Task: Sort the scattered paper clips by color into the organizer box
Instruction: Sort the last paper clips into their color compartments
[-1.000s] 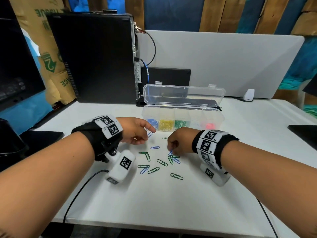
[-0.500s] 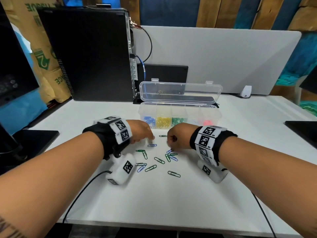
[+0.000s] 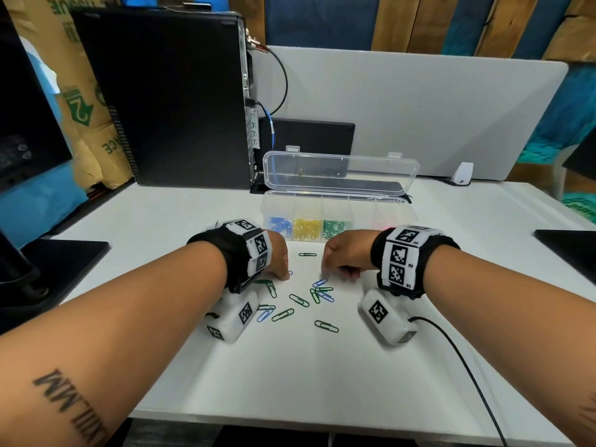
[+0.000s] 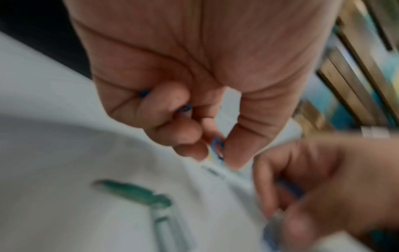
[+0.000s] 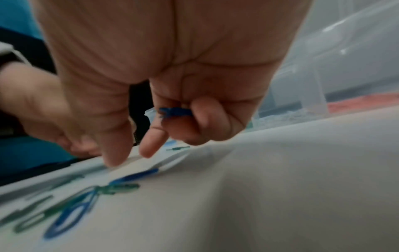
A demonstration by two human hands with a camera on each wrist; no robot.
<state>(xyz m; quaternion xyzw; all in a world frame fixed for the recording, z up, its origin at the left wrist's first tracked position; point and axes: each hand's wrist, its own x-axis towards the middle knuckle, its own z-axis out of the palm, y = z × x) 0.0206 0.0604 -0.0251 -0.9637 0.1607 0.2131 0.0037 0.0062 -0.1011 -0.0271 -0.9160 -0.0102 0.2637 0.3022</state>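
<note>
Several green and blue paper clips (image 3: pixel 298 300) lie scattered on the white table between my hands. My left hand (image 3: pixel 279 256) hovers low at their left edge; in the left wrist view it pinches a blue clip (image 4: pixel 217 147) between thumb and forefinger, with more blue clips (image 4: pixel 184 108) under its curled fingers. My right hand (image 3: pixel 342 258) is at the right of the scatter. Its curled fingers hold blue clips (image 5: pixel 175 111), while thumb and forefinger point down at a blue clip (image 5: pixel 134 177) on the table. The clear organizer box (image 3: pixel 364 217) stands just behind, lid up, with blue, yellow, green and pink clips in separate compartments.
A black computer tower (image 3: pixel 167 98) stands at the back left, a grey divider panel (image 3: pixel 419 108) behind the box. Dark flat objects sit at the table's left (image 3: pixel 64 256) and right (image 3: pixel 567 243) edges. A black cable (image 3: pixel 467 369) trails from my right wrist camera.
Both hands have dropped lower toward the scattered clips. The left hand has pulled back from the box and picked up a blue clip lying near it.
</note>
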